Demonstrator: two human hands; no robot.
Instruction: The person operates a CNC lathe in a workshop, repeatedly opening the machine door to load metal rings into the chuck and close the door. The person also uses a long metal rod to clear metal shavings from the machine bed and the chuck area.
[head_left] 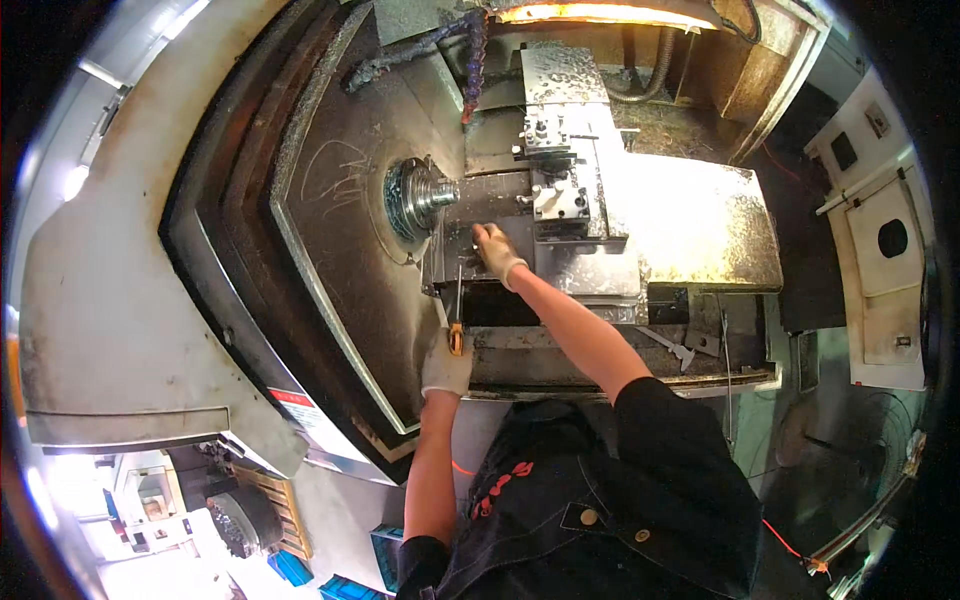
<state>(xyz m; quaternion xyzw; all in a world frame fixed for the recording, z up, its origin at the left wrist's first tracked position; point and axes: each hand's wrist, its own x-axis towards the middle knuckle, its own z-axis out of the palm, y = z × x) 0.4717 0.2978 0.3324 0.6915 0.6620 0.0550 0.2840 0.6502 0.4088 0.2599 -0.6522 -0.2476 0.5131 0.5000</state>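
Note:
My left hand (447, 366), in a pale work glove, is closed around the orange and black handle of a thin-shafted tool (457, 338). Its long, narrow shaft points away from me, toward the lathe bed; I cannot tell whether it is a screwdriver or a file. My right hand (496, 255), also gloved, reaches over the bed with its fingers curled together, and what they hold, if anything, is too small to make out. Beyond it to the left sits the lathe chuck (412, 200), with a shiny metal part (443, 193) at its centre. A tool block (560, 200) stands to its right.
A carriage (590, 150) strewn with metal chips lies right of the chuck. Calipers (672, 346) rest on the machine's front ledge. A coolant hose (476, 60) hangs above. On the left, the machine's dark-edged housing (300, 230) stands close to my left arm.

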